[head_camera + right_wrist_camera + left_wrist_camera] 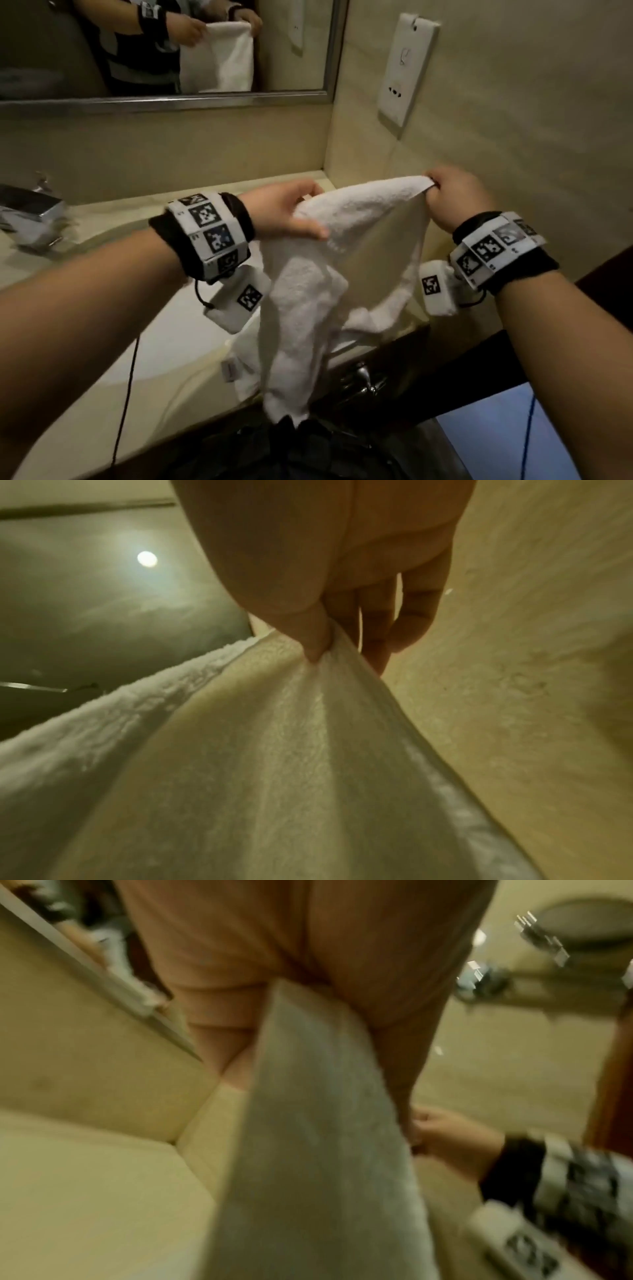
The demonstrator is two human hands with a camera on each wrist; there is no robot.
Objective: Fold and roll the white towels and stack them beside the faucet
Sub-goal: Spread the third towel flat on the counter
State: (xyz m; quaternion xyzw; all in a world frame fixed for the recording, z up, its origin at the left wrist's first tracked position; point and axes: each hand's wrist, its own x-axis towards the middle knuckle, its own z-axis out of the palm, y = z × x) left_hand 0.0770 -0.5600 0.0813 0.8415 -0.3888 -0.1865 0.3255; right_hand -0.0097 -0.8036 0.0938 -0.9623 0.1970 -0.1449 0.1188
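A white towel (329, 260) hangs in the air over the right end of the counter, stretched between both hands. My left hand (294, 214) grips its upper left edge, thumb on top. My right hand (448, 197) pinches the upper right corner. In the right wrist view my thumb and fingers (318, 639) pinch the towel (274, 764) corner. The left wrist view, blurred, has the towel (315, 1137) running out from under my palm toward my right hand (452, 1139). A second white towel (243, 373) lies on the counter beneath. The chrome faucet (34, 212) stands at far left.
The cream counter (144, 219) holds a white basin (164, 335) below my left wrist. A mirror (164, 51) covers the back wall, a white socket plate (407, 68) is on the right wall. A chrome fitting (364, 377) and dark cabinet front lie below the counter edge.
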